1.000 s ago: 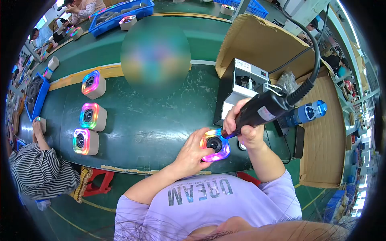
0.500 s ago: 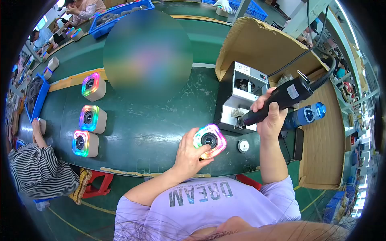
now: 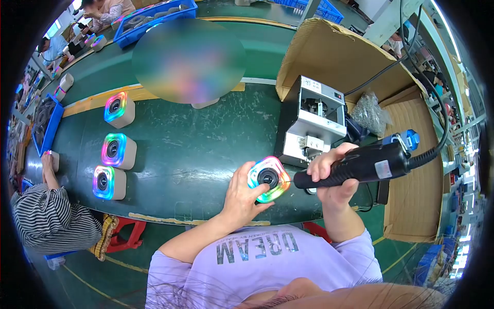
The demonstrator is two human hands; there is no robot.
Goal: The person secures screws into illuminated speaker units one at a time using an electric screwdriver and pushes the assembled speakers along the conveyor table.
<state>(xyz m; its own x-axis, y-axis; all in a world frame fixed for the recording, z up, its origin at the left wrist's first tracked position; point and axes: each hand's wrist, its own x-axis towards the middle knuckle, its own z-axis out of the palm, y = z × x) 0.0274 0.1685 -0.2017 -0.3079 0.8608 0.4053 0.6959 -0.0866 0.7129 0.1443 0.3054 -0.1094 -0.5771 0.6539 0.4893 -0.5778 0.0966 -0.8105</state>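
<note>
Centrally, lit speaker [image 3: 268, 177] sat on green surface [image 3: 206, 149]; left hand [image 3: 240, 194] gripped its left side between fingers. Right hand [image 3: 337, 195] had fingers wrapped round black corded driver [image 3: 360, 166], tip just beside speaker's right edge. Three similar speakers [image 3: 119, 151] stood at frame left.

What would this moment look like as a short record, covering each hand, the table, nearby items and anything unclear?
Left hand: holding the lit square device, thumb over its face
Right hand: gripping the black corded tool, tip toward the device's edge
Table: green; three more lit devices at picture left
Behind the tool: silver-and-black machine
Picture right: open cardboard box
Co-worker: striped top, picture left
Unclear: whether tip and device touch
</note>
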